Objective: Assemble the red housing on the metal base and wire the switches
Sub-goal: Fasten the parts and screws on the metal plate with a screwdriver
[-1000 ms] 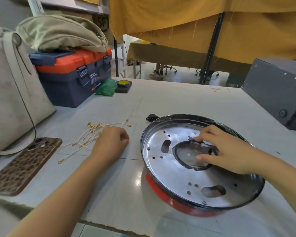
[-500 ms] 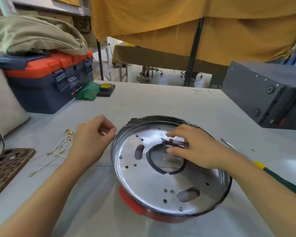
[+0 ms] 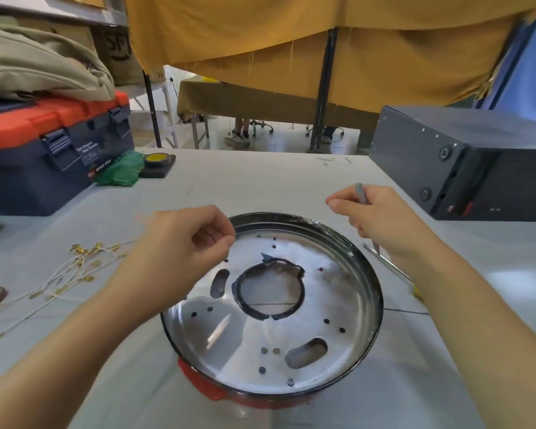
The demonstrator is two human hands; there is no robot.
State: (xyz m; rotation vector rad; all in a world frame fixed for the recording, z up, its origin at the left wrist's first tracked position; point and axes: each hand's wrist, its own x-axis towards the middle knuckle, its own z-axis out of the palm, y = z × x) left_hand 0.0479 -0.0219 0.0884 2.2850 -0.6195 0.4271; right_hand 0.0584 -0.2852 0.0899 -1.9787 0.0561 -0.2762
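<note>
Fingers (image 3: pixel 342 203) of the right hand (image 3: pixel 381 221) curl around a thin grey tool (image 3: pixel 360 193), thumb extended along it, held above the table just beyond the far right rim of the metal base (image 3: pixel 251 345). The left hand (image 3: pixel 180 246) hovers over the base's left edge with fingers curled inward and thumb meeting the fingertips; whether anything is pinched there cannot be told.

The round, shiny metal base lies in the middle of the white table (image 3: pixel 260 181), its dark rim uppermost, and sits on the red housing (image 3: pixel 211 388), of which only a strip shows at the near edge. A black ring (image 3: pixel 239 292) lines the central opening of the base, broken at its near side, with a small flap sticking up at its far side. Oblong slots and small holes dot the plate.

To the left, a loose bundle of white wires (image 3: pixel 62 274) with brass terminals lies spread on the table. A screwdriver (image 3: pixel 390 267) lies to the right of the base, partly hidden under the right wrist. Farther left stands a blue toolbox (image 3: pixel 50 150) with an orange lid, a beige bag (image 3: pixel 44 66) on top, and a green cloth (image 3: pixel 121 170) beside it. A dark grey metal box (image 3: pixel 464 162) occupies the right side. Mustard fabric (image 3: pixel 322 35) hangs behind.
</note>
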